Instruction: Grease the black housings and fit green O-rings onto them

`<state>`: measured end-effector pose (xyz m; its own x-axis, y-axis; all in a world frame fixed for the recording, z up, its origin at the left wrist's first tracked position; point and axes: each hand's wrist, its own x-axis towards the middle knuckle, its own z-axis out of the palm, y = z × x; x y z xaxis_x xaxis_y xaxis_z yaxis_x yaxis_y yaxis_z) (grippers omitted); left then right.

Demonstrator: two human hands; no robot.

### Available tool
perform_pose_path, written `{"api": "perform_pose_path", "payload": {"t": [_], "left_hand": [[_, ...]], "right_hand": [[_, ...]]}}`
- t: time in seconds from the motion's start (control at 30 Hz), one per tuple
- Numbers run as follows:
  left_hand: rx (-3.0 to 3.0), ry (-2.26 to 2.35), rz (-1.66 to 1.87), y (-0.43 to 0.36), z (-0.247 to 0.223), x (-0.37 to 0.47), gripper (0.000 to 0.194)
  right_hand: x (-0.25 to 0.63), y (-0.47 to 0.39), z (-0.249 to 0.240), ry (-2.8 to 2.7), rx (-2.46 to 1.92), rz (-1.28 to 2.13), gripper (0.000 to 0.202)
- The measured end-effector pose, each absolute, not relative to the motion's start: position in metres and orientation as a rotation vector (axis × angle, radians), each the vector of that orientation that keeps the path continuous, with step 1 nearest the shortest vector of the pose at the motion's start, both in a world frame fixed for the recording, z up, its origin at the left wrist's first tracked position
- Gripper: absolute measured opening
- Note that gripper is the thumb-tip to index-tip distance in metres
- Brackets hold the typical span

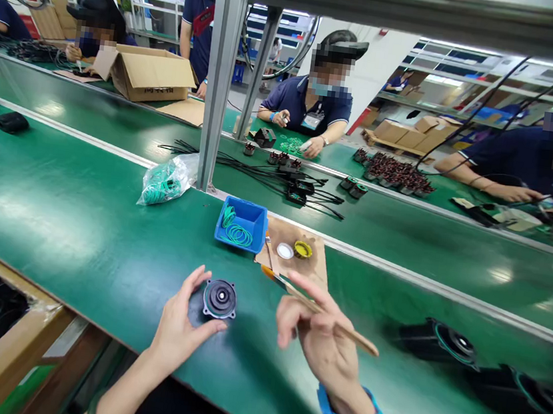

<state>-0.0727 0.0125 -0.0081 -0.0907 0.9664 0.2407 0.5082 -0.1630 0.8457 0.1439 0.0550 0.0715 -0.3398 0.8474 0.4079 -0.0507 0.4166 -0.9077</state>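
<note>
A round black part with a metal-coloured flange and a central shaft stands on the green table. Around its left side curve the thumb and fingers of my left hand, holding it. My right hand, to the right of the part, grips a wooden brush whose orange bristles point up and left. Behind the hands, a blue bin contains green rings. Beside it, on a stained piece of cardboard, are a yellow-filled container, a white lid and another brush.
Two black motor-like parts lie at the right. A plastic bag of green rings rests by the metal post. Beyond the rail are black cables, an open carton and people at work, one facing me.
</note>
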Motion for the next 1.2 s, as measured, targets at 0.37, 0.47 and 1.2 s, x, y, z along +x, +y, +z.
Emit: {"api": "perform_pose_path", "payload": {"t": [0.37, 0.47, 1.2], "left_hand": [[1.555, 1.608, 1.208, 0.014, -0.007, -0.067, 0.06], [1.553, 1.574, 1.21, 0.014, -0.007, -0.067, 0.06], [1.712, 1.413, 1.232, 0.011, -0.006, -0.064, 0.066]], "right_hand": [[0.135, 0.055, 0.073, -1.334, -1.173, 1.489, 0.052], [0.131, 0.056, 0.071, -1.357, -1.219, 1.59, 0.055], [0.128, 0.082, 0.07, -1.938, -1.083, 1.011, 0.055]]}}
